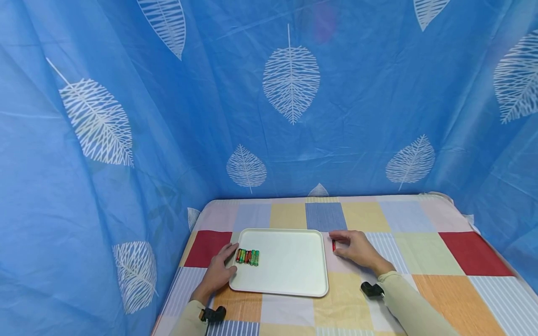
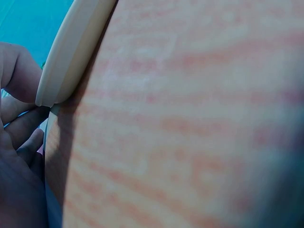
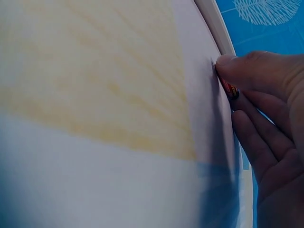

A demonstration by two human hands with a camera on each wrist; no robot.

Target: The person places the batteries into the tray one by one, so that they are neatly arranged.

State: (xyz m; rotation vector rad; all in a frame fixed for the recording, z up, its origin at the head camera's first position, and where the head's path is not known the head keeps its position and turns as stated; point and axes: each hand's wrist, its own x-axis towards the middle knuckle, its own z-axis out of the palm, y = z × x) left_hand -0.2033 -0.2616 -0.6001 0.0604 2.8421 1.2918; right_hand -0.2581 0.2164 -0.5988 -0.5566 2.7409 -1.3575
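Note:
Just past the right rim of a white tray [image 1: 290, 261], my right hand [image 1: 357, 249] pinches a red battery [image 1: 334, 245] between thumb and fingers, low over the cloth. The right wrist view shows only the dark end of this battery [image 3: 232, 91] beneath the thumb. Several red and green batteries [image 1: 248, 257] lie side by side in a row at the tray's left end. My left hand [image 1: 218, 273] rests along the left edge with fingers extended. In the left wrist view, its thumb [image 2: 21, 71] touches the tray's rim [image 2: 71, 52].
A patchwork cloth [image 1: 349, 298] covers the table under the tray. Blue curtains [image 1: 201, 116] with white leaf prints hang behind the table and at its sides. Small black wrist devices [image 1: 371, 290] sit on both forearms.

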